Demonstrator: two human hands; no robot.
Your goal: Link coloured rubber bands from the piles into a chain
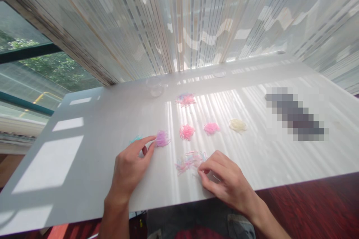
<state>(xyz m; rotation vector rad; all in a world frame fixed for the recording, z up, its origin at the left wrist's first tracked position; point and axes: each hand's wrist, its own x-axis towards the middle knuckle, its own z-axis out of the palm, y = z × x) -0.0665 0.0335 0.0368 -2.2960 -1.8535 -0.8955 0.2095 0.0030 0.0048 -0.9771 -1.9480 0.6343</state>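
Several small heaps of thin, loop-like rubber bands lie on the white table. My left hand (131, 166) touches the edge of the purple heap (162, 138) with thumb and index fingertips pinched; whatever is between them is too small to make out. Behind its knuckles, a turquoise heap (136, 139) is partly hidden. My right hand (224, 174) is pinched at the right edge of a loose mixed-colour pile (187, 163); its fingertips hide what they hold, if anything. Coral-pink (186, 132), bright pink (211, 128) and pale yellow (238, 125) heaps sit in a row to the right of the purple one.
Farther back lies another mixed heap (186, 99). A clear round container (156, 87) and a clear disc, perhaps a lid (219, 73), stand near the back edge of the table (92, 164). A pixelated dark object (295, 114) lies at right. Striped curtains (179, 18) hang behind.
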